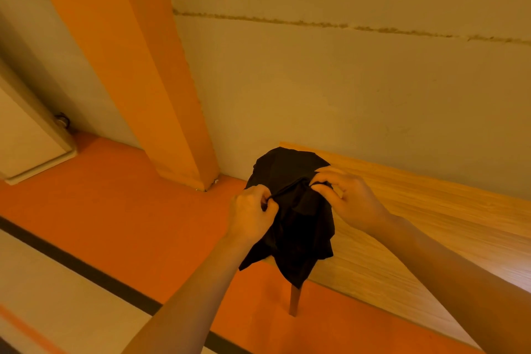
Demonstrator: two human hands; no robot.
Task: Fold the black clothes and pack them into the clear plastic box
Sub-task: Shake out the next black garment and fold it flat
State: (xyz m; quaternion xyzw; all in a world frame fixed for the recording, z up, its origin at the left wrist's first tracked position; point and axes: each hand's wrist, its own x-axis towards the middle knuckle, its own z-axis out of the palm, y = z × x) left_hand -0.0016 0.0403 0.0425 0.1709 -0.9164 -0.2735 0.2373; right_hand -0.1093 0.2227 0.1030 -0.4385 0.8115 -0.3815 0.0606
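A crumpled black garment (296, 218) hangs in the air over the left end of a wooden table (431, 227). My left hand (251, 214) pinches an edge of the cloth on its left side. My right hand (346, 197) grips the same edge on the right, fingers curled into the fabric. A short stretch of hem is pulled taut between the two hands, and the rest droops below them past the table's corner. The clear plastic box is not in view.
The table stands against a grey wall, one wooden leg (294, 300) showing below its corner. An orange pillar (149, 80) rises at the left. The floor is orange with a black stripe (86, 264). A white door or cabinet (26, 135) is at far left.
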